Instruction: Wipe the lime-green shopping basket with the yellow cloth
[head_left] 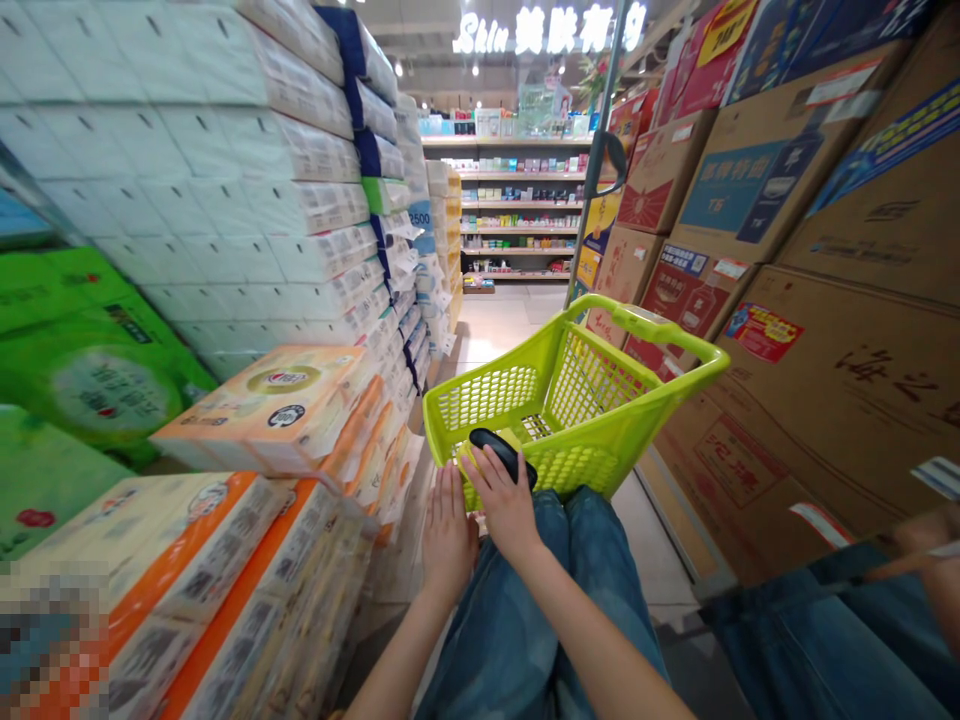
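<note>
A lime-green shopping basket (487, 397) with slotted walls and a long raised handle stands on the floor in front of my knees. My left hand (448, 520) lies against its near left corner, fingers straight and side by side. Beside it, my right hand (506, 500) rests over the near rim with fingers spread and stretched out. Those fingertips reach a dark oval object (501, 455) at the near end of the basket; its kind is unclear. Behind it, partly covered, shows something yellow (511, 437) inside the basket. Both palms and most of the thumbs are hidden.
Tissue packs (270, 395) are stacked close on the left, below a tall wall of white paper packs (187, 150). Cartons (817, 400) line the right side. A narrow aisle floor (499, 320) leads to shelves (517, 205). Another person's blue-clad legs (832, 630) are at lower right.
</note>
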